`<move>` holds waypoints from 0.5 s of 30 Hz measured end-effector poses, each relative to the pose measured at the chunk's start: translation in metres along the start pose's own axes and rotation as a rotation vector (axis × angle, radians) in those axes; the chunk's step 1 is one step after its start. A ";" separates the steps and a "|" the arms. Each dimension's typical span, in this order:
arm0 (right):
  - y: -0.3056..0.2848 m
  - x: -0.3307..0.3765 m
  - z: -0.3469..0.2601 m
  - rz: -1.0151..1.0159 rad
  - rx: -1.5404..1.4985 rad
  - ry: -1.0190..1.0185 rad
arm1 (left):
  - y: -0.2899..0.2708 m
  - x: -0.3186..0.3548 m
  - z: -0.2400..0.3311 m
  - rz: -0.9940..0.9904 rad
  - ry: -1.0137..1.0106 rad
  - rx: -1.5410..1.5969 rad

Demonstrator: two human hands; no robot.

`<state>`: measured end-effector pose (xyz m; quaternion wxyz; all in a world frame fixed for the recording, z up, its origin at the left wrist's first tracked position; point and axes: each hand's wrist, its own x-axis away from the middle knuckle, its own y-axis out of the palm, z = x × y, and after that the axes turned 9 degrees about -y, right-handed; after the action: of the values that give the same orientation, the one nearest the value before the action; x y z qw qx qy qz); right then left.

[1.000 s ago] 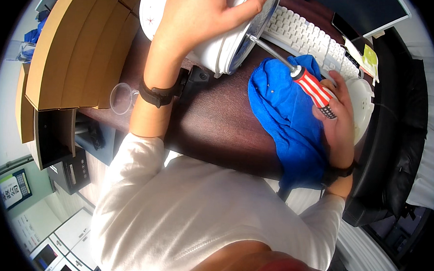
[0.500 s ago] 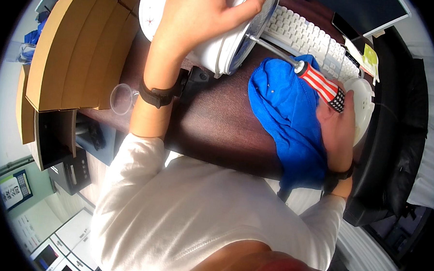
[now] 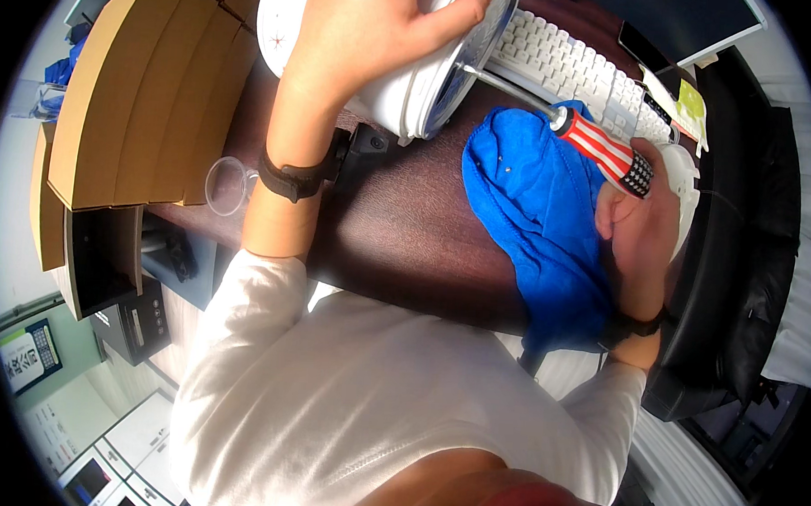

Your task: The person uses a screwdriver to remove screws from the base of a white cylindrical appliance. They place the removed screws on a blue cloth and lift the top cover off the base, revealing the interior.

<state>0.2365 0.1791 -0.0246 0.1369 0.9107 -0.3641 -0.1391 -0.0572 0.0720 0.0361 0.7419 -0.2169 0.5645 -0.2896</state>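
Note:
A white, drum-shaped housing [image 3: 389, 103] is tipped on its side at the top of the view. My left hand [image 3: 374, 30] grips it from above, thumb along its edge; the other fingertips are out of sight. My right hand [image 3: 642, 223] is closed at the butt of a screwdriver [image 3: 596, 148] with a red-and-white striped handle. The metal shaft points left, its tip meeting the round end face of the housing. Beneath the shaft lies a crumpled blue cloth [image 3: 534, 200] with a few tiny metallic bits, perhaps screws. A white round part [image 3: 684, 184] is partly hidden behind my right hand.
Behind the cloth stands a white keyboard [image 3: 572, 70], with a dark phone [image 3: 645, 48] and a monitor [image 3: 687, 21] beyond. Cardboard boxes [image 3: 145, 97] line the left side. A clear plastic cup [image 3: 227, 188] and a small black device [image 3: 371, 143] are near my left forearm.
My right hand has shifted slightly right and its grip around the screwdriver's butt has turned. The screwdriver and the housing have moved only a touch; my left hand keeps its hold.

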 end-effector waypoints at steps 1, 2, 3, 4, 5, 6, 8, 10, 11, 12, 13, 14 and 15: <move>-0.005 -0.001 0.000 -0.018 -0.005 0.059 | 0.000 0.000 0.000 0.001 -0.001 -0.004; -0.010 -0.001 0.000 -0.037 -0.011 0.118 | 0.000 0.000 0.000 0.002 -0.002 -0.008; -0.016 -0.002 0.002 -0.039 -0.015 0.140 | 0.000 0.000 0.000 0.003 -0.001 -0.004; -0.023 -0.001 0.004 -0.042 -0.019 0.161 | 0.000 0.000 -0.001 0.003 0.001 0.000; -0.027 -0.001 0.006 -0.045 -0.023 0.182 | 0.001 0.000 -0.001 0.003 0.002 0.004; -0.021 -0.001 0.007 0.012 0.045 0.106 | 0.001 -0.001 -0.001 0.002 0.003 0.003; -0.003 -0.001 0.010 0.126 0.182 -0.046 | 0.001 -0.001 0.000 -0.002 0.004 0.001; 0.011 0.001 0.005 0.141 0.141 -0.034 | 0.001 -0.001 0.000 -0.004 -0.002 0.006; 0.015 0.001 0.002 0.149 0.120 -0.028 | 0.000 0.000 0.000 -0.006 -0.005 0.008; 0.013 0.001 0.000 0.113 0.102 0.044 | 0.000 0.000 0.001 -0.005 -0.009 0.011; 0.010 0.000 -0.002 0.076 0.083 0.115 | 0.000 0.000 0.001 -0.003 -0.013 0.013; 0.006 -0.001 -0.004 0.039 0.064 0.186 | 0.000 0.001 0.001 -0.002 -0.017 0.015; 0.002 -0.001 -0.005 0.008 0.096 0.206 | 0.000 0.000 0.001 0.000 -0.012 0.010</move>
<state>0.2358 0.1789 -0.0194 0.1305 0.9242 -0.3579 -0.0269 -0.0563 0.0718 0.0362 0.7465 -0.2147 0.5585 -0.2911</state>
